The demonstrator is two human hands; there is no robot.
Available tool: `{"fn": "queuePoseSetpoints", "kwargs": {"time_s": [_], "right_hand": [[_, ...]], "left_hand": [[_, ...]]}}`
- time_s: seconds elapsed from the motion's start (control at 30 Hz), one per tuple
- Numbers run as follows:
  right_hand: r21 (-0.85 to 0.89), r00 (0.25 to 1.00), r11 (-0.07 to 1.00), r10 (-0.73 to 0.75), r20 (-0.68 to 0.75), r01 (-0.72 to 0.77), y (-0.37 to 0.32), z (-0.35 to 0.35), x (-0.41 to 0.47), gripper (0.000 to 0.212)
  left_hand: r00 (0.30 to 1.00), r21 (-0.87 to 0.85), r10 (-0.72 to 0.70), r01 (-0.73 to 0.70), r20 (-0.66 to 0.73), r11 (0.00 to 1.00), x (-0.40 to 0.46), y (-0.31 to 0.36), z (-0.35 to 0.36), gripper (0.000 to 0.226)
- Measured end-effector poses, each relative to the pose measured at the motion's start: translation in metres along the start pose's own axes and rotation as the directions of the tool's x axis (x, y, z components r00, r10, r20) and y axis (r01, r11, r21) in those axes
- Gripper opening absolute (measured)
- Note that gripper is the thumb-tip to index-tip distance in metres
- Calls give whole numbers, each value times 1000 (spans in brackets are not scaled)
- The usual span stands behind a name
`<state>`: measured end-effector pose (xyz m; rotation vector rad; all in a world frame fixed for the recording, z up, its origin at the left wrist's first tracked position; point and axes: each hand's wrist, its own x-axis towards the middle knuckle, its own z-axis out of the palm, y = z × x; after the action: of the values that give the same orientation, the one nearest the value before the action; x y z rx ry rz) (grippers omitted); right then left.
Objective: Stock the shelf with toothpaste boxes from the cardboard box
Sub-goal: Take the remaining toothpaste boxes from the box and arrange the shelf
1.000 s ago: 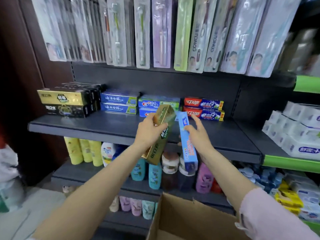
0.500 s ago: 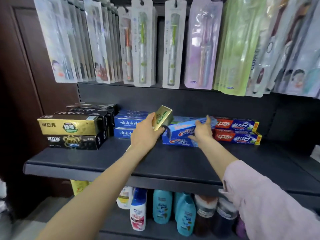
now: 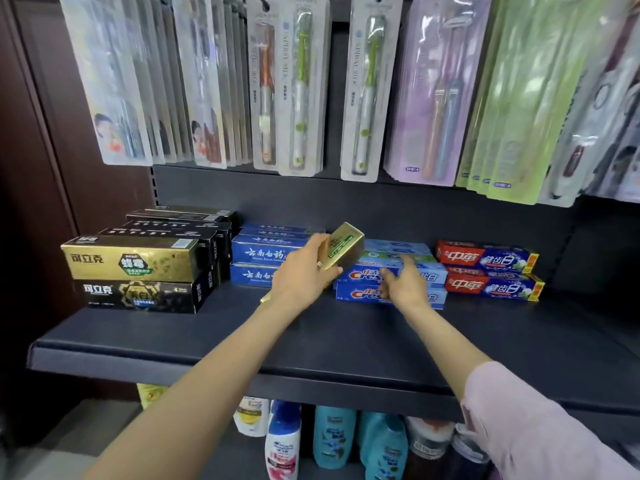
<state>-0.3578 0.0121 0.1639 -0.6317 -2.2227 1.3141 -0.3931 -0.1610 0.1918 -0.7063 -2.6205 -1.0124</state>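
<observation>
My left hand grips a gold toothpaste box, held end-on and tilted above the dark shelf. To its right lies a stack of blue Crest boxes. My right hand is in front of that stack with its fingers relaxed and nothing in it; whether it touches the boxes I cannot tell. The cardboard box is out of view.
Gold and black boxes are stacked at the shelf's left, dark blue boxes beside them, red and blue boxes at the right. Toothbrush packs hang above. Shampoo bottles stand on the lower shelf.
My right hand laid the blue Crest box on the stack and let go of it. My left hand rose with the gold box to shelf height. The view moved closer to the shelf.
</observation>
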Motion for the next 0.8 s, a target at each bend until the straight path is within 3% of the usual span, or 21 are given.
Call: {"fn": "queuePoseSetpoints", "kwargs": {"time_s": [0.07, 0.13, 0.2, 0.33, 0.47, 0.53, 0.6, 0.8], "right_hand": [[83, 996, 992, -91, 16, 90, -8, 0, -10, 54], [316, 978, 942, -161, 135, 112, -20, -1, -22, 57], [436, 937, 895, -223, 268, 88, -28, -3, -33, 60], [419, 902, 892, -312, 300, 169, -37, -13, -52, 30], [482, 918, 864, -299, 262, 144, -44, -10, -75, 19], [471, 901, 867, -323, 288, 161, -44, -2, -89, 15], [457, 877, 873, -344, 336, 168, -42, 11, -102, 14], [221, 783, 895, -445, 434, 387, -63, 63, -134, 32]], "left_hand": [[1000, -75, 4, -2, 20, 997, 1, 0, -2, 46], [999, -110, 38, -34, 36, 993, 0, 1, -9, 39], [993, -127, 95, -85, 74, 988, -5, 2, -16, 37], [988, -154, 110, -93, 109, 984, -24, 1, -31, 49], [991, -64, 27, -19, 133, 998, -51, 1, -55, 64], [989, -19, 9, -7, 144, 1000, -66, -4, -67, 58], [994, 37, 11, -15, 109, 999, -83, -15, -78, 50], [995, 404, -33, -8, 94, 915, -110, -74, -125, 57]]}}
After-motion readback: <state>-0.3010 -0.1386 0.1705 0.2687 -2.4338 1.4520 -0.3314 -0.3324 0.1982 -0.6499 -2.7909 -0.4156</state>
